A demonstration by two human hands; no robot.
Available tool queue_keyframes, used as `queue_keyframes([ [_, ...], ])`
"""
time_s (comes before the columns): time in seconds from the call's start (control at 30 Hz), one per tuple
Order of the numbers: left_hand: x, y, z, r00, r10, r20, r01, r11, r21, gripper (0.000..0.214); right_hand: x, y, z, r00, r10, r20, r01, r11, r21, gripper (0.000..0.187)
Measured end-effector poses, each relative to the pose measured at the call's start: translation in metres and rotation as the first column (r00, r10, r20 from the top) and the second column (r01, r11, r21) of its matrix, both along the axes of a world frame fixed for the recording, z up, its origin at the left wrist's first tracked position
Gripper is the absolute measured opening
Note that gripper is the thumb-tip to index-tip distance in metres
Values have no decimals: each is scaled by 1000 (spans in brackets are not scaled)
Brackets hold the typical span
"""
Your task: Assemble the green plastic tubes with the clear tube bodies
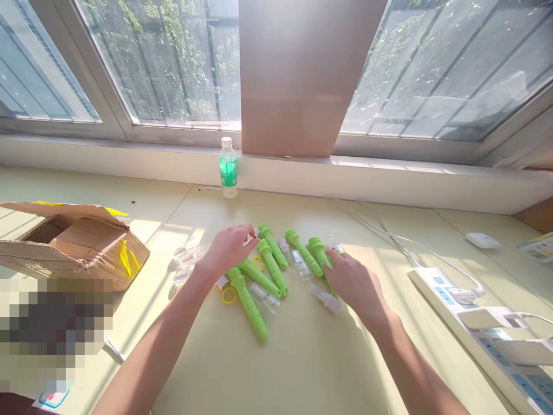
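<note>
Several green plastic tubes with threaded necks (249,305) lie spread over the pale table. My left hand (231,246) is over the left part of the group, thumb and fingertips pinched together by a small whitish piece; what they hold is mostly hidden. My right hand (352,276) has its fingers closed around the rightmost green tube (317,246), whose lower part it covers. Beneath that hand lies a translucent white tapered piece (326,298). Clear ribbed plastic cylinders (265,297) lie between the tubes. A yellow ring (228,295) is below my left hand.
An open cardboard box (125,253) with yellow strips stands left. More clear plastic pieces (185,259) lie beside it. A green-labelled bottle (228,170) stands by the window wall. At right are a power strip (432,282) with plugs, a cable (415,241) and a white mouse-like object (483,240).
</note>
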State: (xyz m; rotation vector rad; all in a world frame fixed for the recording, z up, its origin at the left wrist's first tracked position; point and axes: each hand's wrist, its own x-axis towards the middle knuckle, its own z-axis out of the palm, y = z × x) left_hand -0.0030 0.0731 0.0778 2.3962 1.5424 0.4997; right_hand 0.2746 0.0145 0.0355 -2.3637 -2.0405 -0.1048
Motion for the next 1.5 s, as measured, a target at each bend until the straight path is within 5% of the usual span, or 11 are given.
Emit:
queue_keyframes([
  [0.1,0,0,0,1000,5,-26,-5,1000,-3,24,-1,4,-2,1000,-4,21,6,995,-95,32],
  [0.43,3,-2,-2,987,-54,-149,55,999,-1,19,-5,7,-8,1000,22,2,-22,996,-83,37],
  [0.57,14,-6,-13,971,-94,-222,94,996,-11,12,-8,6,-6,1000,22,-8,-23,999,-22,38],
  [0.77,35,-15,-37,940,-83,-330,73,996,-41,8,-11,4,2,992,104,-73,-82,963,256,45],
  [1.07,48,-22,-48,937,46,-347,-67,997,-48,23,-18,0,7,947,184,-263,-114,959,260,23],
  [1.27,51,-24,-43,968,44,-248,-52,998,-26,26,-27,-4,25,741,164,-651,14,966,259,25],
  [1.5,39,-28,-4,996,40,86,-37,998,-43,22,-54,-5,55,405,239,-883,185,924,335,31],
])
